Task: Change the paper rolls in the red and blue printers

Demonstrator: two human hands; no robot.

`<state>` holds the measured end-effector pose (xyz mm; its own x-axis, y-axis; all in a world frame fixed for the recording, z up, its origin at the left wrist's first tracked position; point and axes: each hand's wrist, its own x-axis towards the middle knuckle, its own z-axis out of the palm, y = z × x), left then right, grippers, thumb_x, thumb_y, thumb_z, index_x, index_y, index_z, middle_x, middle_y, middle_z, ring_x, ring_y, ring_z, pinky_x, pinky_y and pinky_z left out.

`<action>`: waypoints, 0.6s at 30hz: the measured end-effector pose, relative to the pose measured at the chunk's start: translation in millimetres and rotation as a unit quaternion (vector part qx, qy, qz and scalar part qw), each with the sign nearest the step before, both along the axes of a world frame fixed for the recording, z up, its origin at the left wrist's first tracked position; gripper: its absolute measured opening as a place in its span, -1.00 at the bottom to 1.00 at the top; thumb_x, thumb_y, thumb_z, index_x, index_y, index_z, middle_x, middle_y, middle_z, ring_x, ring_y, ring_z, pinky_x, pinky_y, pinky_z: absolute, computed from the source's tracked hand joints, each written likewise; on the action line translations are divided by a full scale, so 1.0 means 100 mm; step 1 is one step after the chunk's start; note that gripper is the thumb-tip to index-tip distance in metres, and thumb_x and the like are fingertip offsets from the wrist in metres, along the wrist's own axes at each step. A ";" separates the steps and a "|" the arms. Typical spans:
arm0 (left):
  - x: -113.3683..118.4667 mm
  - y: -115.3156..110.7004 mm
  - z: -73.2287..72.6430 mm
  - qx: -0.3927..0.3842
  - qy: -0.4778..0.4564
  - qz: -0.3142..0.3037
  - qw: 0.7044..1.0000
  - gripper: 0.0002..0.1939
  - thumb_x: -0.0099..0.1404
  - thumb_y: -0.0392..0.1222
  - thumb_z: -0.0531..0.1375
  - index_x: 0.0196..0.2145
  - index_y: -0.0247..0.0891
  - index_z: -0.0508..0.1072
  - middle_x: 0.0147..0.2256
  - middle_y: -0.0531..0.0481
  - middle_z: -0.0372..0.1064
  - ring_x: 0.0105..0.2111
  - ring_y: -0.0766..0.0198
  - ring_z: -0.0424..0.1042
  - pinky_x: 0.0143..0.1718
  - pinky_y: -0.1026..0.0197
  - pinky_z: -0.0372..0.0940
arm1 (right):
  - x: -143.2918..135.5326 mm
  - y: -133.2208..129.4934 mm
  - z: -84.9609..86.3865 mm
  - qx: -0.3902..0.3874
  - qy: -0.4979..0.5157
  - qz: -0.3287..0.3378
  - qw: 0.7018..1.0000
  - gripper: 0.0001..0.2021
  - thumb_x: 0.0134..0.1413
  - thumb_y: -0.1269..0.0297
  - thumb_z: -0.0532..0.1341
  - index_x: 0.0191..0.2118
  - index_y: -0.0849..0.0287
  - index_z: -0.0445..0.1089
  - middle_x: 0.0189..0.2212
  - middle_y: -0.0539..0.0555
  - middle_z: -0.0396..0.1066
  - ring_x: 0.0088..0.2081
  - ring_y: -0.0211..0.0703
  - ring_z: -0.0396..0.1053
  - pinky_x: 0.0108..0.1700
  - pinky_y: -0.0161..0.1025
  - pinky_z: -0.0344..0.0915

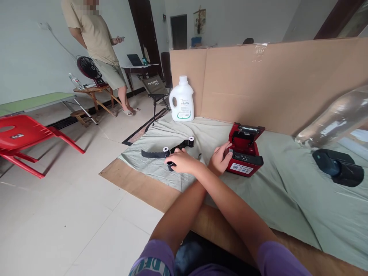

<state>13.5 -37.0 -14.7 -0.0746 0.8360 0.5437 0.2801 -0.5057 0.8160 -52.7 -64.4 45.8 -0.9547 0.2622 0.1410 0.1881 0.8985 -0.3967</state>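
My forearms cross, the right over the left. My left hand [220, 158] is against the left side of a red receipt printer [244, 161], its fingers and thumb gripping the edge. The printer's lid [248, 130] is raised, so its red paper bay shows. My right hand [184, 160] closes its fingers around a small black paper roll [170, 167], partly hidden under them. Right behind that stands another black roll [166, 151] with a white core and a loose black strip [152, 154]. A third roll [191, 142] stands farther back, trailing its own strip.
A white detergent bottle [183, 100] stands behind the rolls, before a cardboard screen [273, 84]. On the right of the pale green cloth [287, 214] lie a black device [339, 168] and an air-filled plastic bag [333, 119]. A red chair [25, 138] and a standing person [96, 42] are at left.
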 end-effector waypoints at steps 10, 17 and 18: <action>-0.02 0.08 -0.08 -0.004 0.005 -0.011 1.000 -0.51 0.46 -0.16 0.06 0.30 -0.25 0.24 0.25 -0.19 0.33 0.27 0.04 0.27 0.34 -0.08 0.14 | 0.44 0.46 0.43 -0.340 0.287 -0.131 0.886 -0.74 0.00 0.19 0.32 -0.22 0.10 0.27 -0.27 -0.03 0.41 -0.31 -0.20 0.38 -0.27 -0.26 0.27; 0.00 0.10 -0.16 -0.026 -0.022 0.026 0.999 -0.61 0.45 -0.11 0.09 0.19 -0.18 0.37 0.15 -0.16 0.40 0.20 0.00 0.35 0.29 -0.12 0.22 | 1.61 0.64 0.79 -0.269 0.247 -0.252 0.896 -0.79 0.12 0.27 0.23 -0.11 0.10 0.44 -0.13 0.08 0.52 -0.08 -0.07 0.45 -0.01 -0.12 0.35; 0.02 0.09 -0.17 -0.023 -0.031 0.027 0.999 -0.60 0.45 -0.11 0.09 0.19 -0.18 0.36 0.15 -0.16 0.40 0.20 0.01 0.35 0.29 -0.11 0.22 | 1.82 0.66 0.82 -0.242 0.219 -0.277 0.904 -0.79 0.14 0.27 0.21 -0.10 0.10 0.46 -0.14 0.08 0.53 -0.09 -0.05 0.45 -0.01 -0.11 0.35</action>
<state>15.2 -27.8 -31.5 -0.1530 0.8537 0.4979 0.2545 -0.4528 0.8545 129.6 1.2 127.7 -0.5373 0.8155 0.2150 0.2856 0.4158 -0.8634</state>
